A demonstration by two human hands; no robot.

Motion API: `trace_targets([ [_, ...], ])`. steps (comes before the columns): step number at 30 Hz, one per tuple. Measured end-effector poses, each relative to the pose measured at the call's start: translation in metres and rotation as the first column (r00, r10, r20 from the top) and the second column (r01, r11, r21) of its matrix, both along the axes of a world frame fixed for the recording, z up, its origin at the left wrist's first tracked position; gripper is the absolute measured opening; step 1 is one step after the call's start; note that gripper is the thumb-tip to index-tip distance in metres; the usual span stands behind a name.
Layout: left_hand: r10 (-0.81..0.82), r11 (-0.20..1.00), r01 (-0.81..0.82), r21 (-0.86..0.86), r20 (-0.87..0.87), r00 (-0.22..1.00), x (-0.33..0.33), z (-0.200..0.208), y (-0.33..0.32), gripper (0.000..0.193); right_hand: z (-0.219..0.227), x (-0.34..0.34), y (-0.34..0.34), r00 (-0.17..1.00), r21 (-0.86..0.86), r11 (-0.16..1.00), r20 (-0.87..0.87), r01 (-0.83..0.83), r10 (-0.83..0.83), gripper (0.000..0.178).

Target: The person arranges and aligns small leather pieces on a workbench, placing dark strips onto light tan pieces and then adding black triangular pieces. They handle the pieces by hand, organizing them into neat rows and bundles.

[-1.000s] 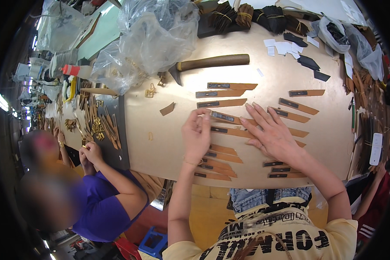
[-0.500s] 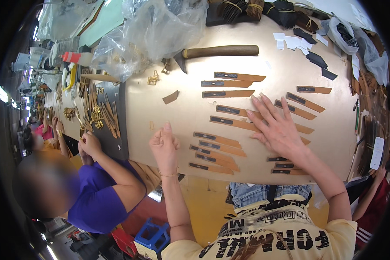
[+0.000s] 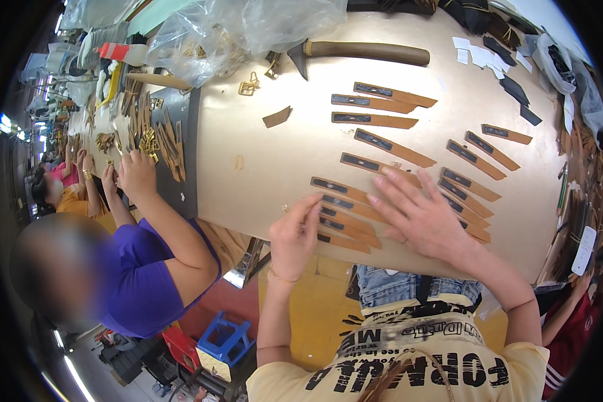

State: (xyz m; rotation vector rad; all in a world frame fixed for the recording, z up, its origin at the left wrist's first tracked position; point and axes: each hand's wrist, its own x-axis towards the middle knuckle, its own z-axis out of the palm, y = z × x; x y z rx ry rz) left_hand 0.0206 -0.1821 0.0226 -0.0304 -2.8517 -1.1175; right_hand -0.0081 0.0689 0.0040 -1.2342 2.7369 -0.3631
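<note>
Several brown leather strips with slanted ends, each bearing a black patch, lie in loose rows on the table. My left hand [image 3: 293,233] is closed, thumb and fingertips together at the black end of a leather strip [image 3: 355,208] in the near group. What it pinches, if anything, is hidden. My right hand [image 3: 419,213] lies flat with its fingers apart over the tail ends of that group. It covers part of a leather strip [image 3: 372,163] above. More strips [image 3: 472,184] lie to its right, and others [image 3: 382,119] lie farther back.
A wooden-handled hammer [image 3: 365,51] lies at the back beside a clear plastic bag [image 3: 208,30]. Gold buckles [image 3: 248,86] and a brown scrap [image 3: 277,117] sit to the left. White paper pieces [image 3: 479,55] are at the back right. A co-worker in purple [image 3: 161,268] works on the left.
My left hand has come over to the near strips, its raised thumb now against the fingers. My right hand has shifted nearer and left on the strips. The view has shifted slightly.
</note>
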Motion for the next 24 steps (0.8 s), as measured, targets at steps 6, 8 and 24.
trace_targets([
  [6, -0.19, 0.959, 0.163, -0.234, -0.099, 0.977, -0.005, -0.017, 0.011, 0.026, -0.008, 0.01, -0.004, 0.999, 0.052, 0.997, 0.011, -0.049, 0.048, 0.066],
  [8, -0.24, 0.931, 0.212, -0.298, -0.062, 0.969, -0.005, -0.019, 0.012, 0.029, -0.007, 0.01, -0.003, 0.999, 0.049, 0.998, 0.018, -0.044, 0.043, 0.066],
  [24, -0.37, 0.855, 0.34, -0.392, -0.002, 0.929, -0.012, -0.022, 0.01, 0.043, -0.002, 0.01, -0.005, 0.997, 0.01, 1.0, 0.079, -0.021, 0.021, 0.066],
])
